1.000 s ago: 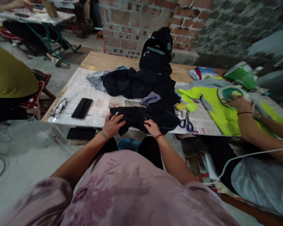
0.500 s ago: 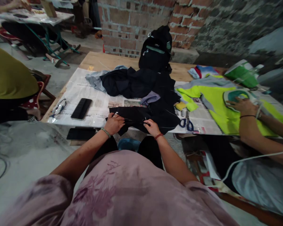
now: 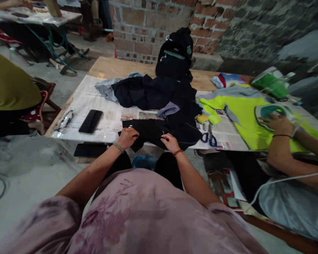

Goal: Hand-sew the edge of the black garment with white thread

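Black cloth [image 3: 151, 128] lies bunched along the near edge of the table in front of me. At its left end my left hand [image 3: 128, 137] is closed, the fingers curled over the fabric. A small pale shiny bit shows by those fingers, too small to name. My right hand [image 3: 170, 142] is pinched around a small thin tool with a metal glint [image 3: 162, 135], held against the cloth; its kind cannot be made out. Dark-handled scissors [image 3: 209, 137] lie to the right of the cloth.
A phone [image 3: 91, 121] and glasses [image 3: 64, 120] lie on newspaper at left. Dark garments [image 3: 145, 91] and a black backpack [image 3: 175, 56] stand beyond. At right a co-worker's hand [image 3: 278, 123] holds an iron [image 3: 265, 112] on a yellow-green garment [image 3: 241, 109].
My left fingers have curled in more over the black cloth. My right hand stays nearly in place. The co-worker's iron has slid a little to the right.
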### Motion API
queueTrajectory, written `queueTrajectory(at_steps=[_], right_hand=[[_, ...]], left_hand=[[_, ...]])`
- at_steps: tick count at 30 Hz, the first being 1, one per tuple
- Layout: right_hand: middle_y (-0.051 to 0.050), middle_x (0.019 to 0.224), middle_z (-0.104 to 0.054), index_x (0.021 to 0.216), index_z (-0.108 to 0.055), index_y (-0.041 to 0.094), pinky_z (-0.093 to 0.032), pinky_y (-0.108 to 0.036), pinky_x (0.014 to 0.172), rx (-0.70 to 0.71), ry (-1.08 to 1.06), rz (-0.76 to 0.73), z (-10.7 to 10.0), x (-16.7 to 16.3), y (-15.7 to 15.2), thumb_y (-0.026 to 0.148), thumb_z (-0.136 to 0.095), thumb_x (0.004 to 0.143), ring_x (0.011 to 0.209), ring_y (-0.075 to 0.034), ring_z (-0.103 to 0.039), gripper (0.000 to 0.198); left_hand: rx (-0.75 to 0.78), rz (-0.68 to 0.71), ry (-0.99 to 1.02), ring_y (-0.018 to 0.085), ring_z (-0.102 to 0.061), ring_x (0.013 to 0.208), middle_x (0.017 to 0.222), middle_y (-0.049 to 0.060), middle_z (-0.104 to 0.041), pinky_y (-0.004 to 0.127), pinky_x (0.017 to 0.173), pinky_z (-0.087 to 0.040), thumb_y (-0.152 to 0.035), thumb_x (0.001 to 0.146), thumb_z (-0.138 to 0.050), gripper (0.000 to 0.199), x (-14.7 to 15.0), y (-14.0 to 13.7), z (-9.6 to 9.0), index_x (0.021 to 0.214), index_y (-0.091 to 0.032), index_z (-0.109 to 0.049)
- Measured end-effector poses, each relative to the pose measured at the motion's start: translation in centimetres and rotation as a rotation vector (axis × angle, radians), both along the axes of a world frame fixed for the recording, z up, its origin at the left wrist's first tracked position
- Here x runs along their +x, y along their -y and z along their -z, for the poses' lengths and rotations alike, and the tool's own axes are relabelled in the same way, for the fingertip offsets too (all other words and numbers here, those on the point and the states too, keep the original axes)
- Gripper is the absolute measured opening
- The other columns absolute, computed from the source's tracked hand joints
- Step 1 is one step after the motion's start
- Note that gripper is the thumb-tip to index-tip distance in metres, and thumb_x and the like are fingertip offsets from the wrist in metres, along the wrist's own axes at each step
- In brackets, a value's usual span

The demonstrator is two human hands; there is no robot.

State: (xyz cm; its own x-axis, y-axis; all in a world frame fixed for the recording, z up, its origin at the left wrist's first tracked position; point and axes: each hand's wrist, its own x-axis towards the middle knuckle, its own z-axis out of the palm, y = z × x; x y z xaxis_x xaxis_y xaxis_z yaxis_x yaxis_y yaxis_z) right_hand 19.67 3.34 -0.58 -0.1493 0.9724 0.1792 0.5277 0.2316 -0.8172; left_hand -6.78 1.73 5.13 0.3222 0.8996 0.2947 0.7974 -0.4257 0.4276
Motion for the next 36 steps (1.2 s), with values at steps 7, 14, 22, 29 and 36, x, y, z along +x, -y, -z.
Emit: queueTrajectory(at_steps=[7, 14, 22, 29, 36], right_hand=[[-0.002, 0.076, -0.058, 0.077, -0.065, 0.019, -0.044, -0.029, 0.070, -0.021, -0.032, 0.015, -0.1, 0.0, 0.0, 0.034, -0.056, 0.068, 0.073, -0.015, -0.056, 0.020], [-0.002, 0.075, -0.058, 0.076, -0.065, 0.019, -0.044, -0.029, 0.071, -0.017, -0.025, 0.015, -0.1, 0.1, 0.1, 0.034, -0.057, 0.068, 0.073, -0.015, -0.056, 0.019], [-0.002, 0.075, -0.058, 0.077, -0.065, 0.020, -0.045, -0.029, 0.070, -0.015, -0.021, 0.014, -0.1, 0.1, 0.1, 0.034, -0.057, 0.068, 0.072, -0.015, -0.056, 0.018], [-0.002, 0.075, -0.058, 0.076, -0.065, 0.020, -0.045, -0.030, 0.071, -0.017, -0.034, 0.020, -0.1, 0.0, 0.1, 0.034, -0.057, 0.067, 0.073, -0.015, -0.056, 0.019], [-0.002, 0.076, -0.059, 0.076, -0.066, 0.020, -0.045, -0.030, 0.072, -0.012, -0.033, 0.014, 0.0, 0.0, 0.1, 0.033, -0.057, 0.068, 0.074, -0.015, -0.056, 0.018]], left_hand=[[-0.056, -0.031, 0.163, 0.014, -0.060, 0.076, 0.079, 0.002, -0.067, 0.027, 0.075, -0.046, -0.026, 0.075, -0.058, 0.011, -0.6, -0.5, 0.5, 0.075, -0.018, -0.066], [-0.179, -0.217, 0.271, 0.015, -0.059, 0.077, 0.079, -0.001, -0.066, 0.027, 0.075, -0.046, -0.017, 0.069, -0.059, 0.009, -0.5, -0.4, 1.3, 0.076, -0.019, -0.063], [-0.208, -0.204, 0.287, 0.014, -0.058, 0.070, 0.073, 0.000, -0.064, 0.025, 0.068, -0.044, -0.035, 0.073, -0.057, 0.018, -1.0, -0.3, 1.5, 0.070, -0.019, -0.064], [-0.184, -0.291, 0.250, 0.014, -0.057, 0.070, 0.073, 0.000, -0.063, 0.026, 0.070, -0.044, -0.028, 0.070, -0.060, 0.010, -0.3, -0.3, 1.0, 0.067, -0.018, -0.061], [-0.180, -0.280, 0.296, 0.016, -0.059, 0.078, 0.088, 0.002, -0.064, 0.029, 0.076, -0.047, -0.020, 0.070, -0.058, 0.032, -0.6, -0.8, 1.8, 0.102, -0.019, -0.058]])
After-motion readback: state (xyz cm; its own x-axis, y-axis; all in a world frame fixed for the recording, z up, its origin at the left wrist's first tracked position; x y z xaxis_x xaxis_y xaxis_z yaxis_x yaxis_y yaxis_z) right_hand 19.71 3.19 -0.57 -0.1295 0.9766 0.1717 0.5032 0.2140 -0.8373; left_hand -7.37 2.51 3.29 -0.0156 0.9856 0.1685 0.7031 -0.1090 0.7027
